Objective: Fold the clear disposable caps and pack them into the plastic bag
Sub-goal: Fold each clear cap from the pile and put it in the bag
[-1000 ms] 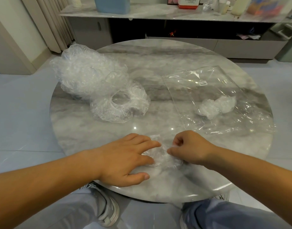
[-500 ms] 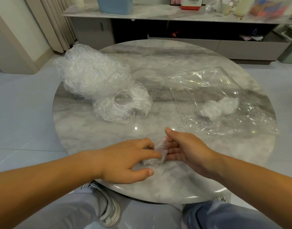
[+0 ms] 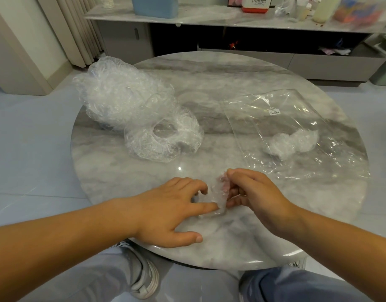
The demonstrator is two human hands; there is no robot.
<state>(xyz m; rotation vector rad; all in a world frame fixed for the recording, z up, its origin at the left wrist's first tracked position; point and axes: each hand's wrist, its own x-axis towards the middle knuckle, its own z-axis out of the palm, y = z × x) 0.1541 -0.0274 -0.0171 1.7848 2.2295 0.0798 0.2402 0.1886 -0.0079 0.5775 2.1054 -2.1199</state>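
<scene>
A folded clear cap (image 3: 218, 195) stands between my hands near the table's front edge. My right hand (image 3: 251, 192) curls its fingers round the cap's right side. Fingers of my left hand (image 3: 174, 212) lie mostly straight, and their tips press the cap's left side against the table. At the right lies the clear plastic bag (image 3: 296, 131), flat, with a folded cap (image 3: 292, 142) inside. A loose heap of unfolded caps (image 3: 122, 99) sits at the left rear, and one open cap (image 3: 163, 138) lies in front of it.
The round marble table (image 3: 209, 88) bears everything. Behind it runs a low cabinet (image 3: 231, 20) with a blue container, a box and bottles on top. My knees and a grey shoe show below the table's front edge. Curtains hang at the far left.
The cap went from flat under both hands to a narrow upright fold. My right hand opened and then curled round it, while my left hand stayed pressing its left side.
</scene>
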